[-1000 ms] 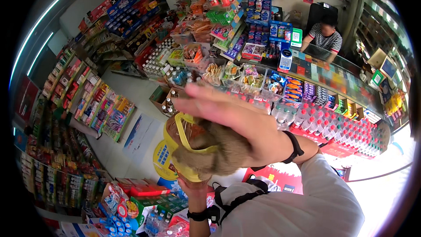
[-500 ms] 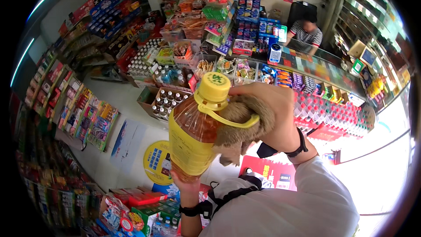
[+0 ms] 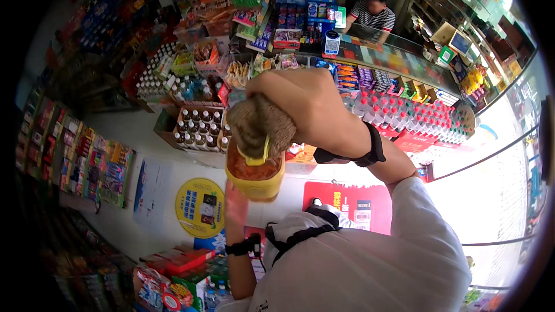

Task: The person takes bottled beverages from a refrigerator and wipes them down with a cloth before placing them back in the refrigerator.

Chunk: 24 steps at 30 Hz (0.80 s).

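**Kid:** Bottle! Where is it?

**Me:** Right up in front of me, held over the shop floor. The big yellow oil bottle [image 3: 254,176] is between my two hands. It is close to my face, so I look down on its top.

**Kid:** Which hand is on top?

**Me:** My right hand [image 3: 300,107]. It comes over from the right side and curls down on the top of the bottle. It has a fuzzy brown cloth [image 3: 260,121] bunched under its fingers, and the cloth covers the cap. The yellow handle [image 3: 257,159] peeks out just below it.

**Kid:** Is that hand open?

**Me:** No, it is closed round the cloth and pressed on the bottle top.

**Kid:** And the other hand?

**Me:** My left hand [image 3: 236,202] is under the bottle, at the bottom left. It props the bottle up. I cannot tell how far its fingers wrap, because the bottle hides them.

**Kid:** Does the bottle stand straight?

**Me:** Nearly. Its long way runs up and down, top toward my right hand, bottom toward my left. I think it leans a bit toward me.

**Kid:** What is behind it?

**Me:** Crates of small bottles [image 3: 196,130] on the floor, and a long counter [image 3: 399,60] with a person sitting behind it.
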Tool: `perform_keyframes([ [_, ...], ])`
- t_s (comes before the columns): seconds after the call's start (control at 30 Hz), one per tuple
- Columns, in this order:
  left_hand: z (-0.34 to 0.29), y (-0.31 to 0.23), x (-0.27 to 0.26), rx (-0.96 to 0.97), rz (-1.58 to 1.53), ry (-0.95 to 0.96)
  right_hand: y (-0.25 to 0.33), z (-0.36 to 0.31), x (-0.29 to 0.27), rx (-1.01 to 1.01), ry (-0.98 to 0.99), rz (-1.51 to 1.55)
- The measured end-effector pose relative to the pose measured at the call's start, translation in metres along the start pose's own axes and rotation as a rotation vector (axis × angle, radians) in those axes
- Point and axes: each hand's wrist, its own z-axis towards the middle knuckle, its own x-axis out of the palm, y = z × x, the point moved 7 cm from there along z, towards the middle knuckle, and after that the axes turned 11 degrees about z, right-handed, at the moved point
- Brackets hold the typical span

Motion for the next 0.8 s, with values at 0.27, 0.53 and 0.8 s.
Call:
perform_keyframes([
  [0.27,0.034,-0.180,0.191,0.628,1.286,-0.201,-0.039,-0.041,0.026,0.029,0.246,-0.019],
  [0.53,0.069,-0.112,0.240,0.454,1.402,-0.235,-0.087,-0.103,-0.003,0.180,0.198,0.053],
  [0.8,0.092,-0.082,0.242,-0.125,0.652,0.033,-0.136,-0.137,0.002,0.323,0.290,0.533],
])
